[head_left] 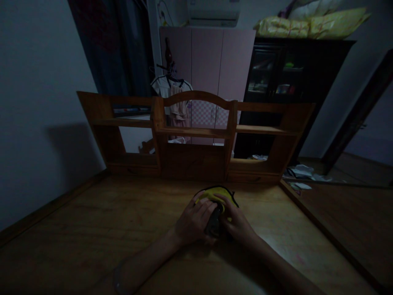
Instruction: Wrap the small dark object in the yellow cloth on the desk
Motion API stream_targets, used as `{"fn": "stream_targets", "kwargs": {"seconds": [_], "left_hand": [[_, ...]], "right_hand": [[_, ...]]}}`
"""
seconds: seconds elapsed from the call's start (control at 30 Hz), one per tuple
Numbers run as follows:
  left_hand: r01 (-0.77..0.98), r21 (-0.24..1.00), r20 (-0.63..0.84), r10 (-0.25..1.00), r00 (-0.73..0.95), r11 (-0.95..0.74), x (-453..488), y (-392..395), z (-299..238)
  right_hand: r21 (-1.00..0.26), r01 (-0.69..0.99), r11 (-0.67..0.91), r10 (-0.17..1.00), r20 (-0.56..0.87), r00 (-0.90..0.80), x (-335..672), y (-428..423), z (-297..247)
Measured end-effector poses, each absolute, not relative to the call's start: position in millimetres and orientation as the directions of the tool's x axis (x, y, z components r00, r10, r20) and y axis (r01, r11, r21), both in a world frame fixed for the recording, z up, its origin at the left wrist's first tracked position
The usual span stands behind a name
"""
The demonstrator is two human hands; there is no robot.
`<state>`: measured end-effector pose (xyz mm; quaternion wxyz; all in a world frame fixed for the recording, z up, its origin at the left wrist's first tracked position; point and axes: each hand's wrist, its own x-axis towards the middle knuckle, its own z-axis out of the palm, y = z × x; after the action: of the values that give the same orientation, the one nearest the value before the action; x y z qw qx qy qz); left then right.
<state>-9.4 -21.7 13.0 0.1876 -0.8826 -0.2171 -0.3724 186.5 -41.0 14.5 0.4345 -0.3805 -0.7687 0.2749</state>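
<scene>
My left hand [196, 217] and my right hand [238, 219] are together over the middle of the wooden surface. Between them is a yellow cloth [225, 193] with a thin black edging, bunched and arched over the far side of my fingers. A dark, slightly shiny object [214, 225] shows below it, between the palms; its kind is too dim to tell. Curled left fingers lie across the cloth and the dark object's upper part. The right fingers grip the cloth from the other side, beside the dark object. My fingers partly hide both things.
A wooden shelf unit [196, 132] with open compartments lines the surface's far edge. Behind it stand a pink wardrobe [205, 61], hanging clothes [178, 98] and a dark cabinet [307, 73] with yellow bags [334, 24] on top. A raised wooden rim [325, 233] borders the right side.
</scene>
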Motion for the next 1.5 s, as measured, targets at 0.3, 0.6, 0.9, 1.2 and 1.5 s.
{"fn": "stream_targets", "kwargs": {"seconds": [0.3,0.6,0.9,1.2,1.5], "left_hand": [[0.517,-0.170,0.732,0.243,0.636,-0.839,-10,-20,12],[0.534,-0.180,0.740,0.245,0.627,-0.826,-10,-20,12],[0.524,-0.182,0.735,0.239,0.635,-0.832,-10,-19,13],[0.535,-0.199,0.727,0.242,0.642,-0.821,-11,-19,10],[0.535,-0.150,0.746,0.261,0.613,-0.831,-10,-22,15]], "right_hand": [[-0.743,0.402,0.535,0.844,0.452,-0.287,186,-41,9],[-0.756,0.330,0.566,0.822,0.487,-0.294,182,-45,13],[-0.744,0.412,0.526,0.849,0.435,-0.299,186,-41,11],[-0.700,0.479,0.530,0.848,0.434,-0.304,188,-40,8],[-0.880,0.297,0.371,0.919,0.302,-0.255,187,-34,6]]}}
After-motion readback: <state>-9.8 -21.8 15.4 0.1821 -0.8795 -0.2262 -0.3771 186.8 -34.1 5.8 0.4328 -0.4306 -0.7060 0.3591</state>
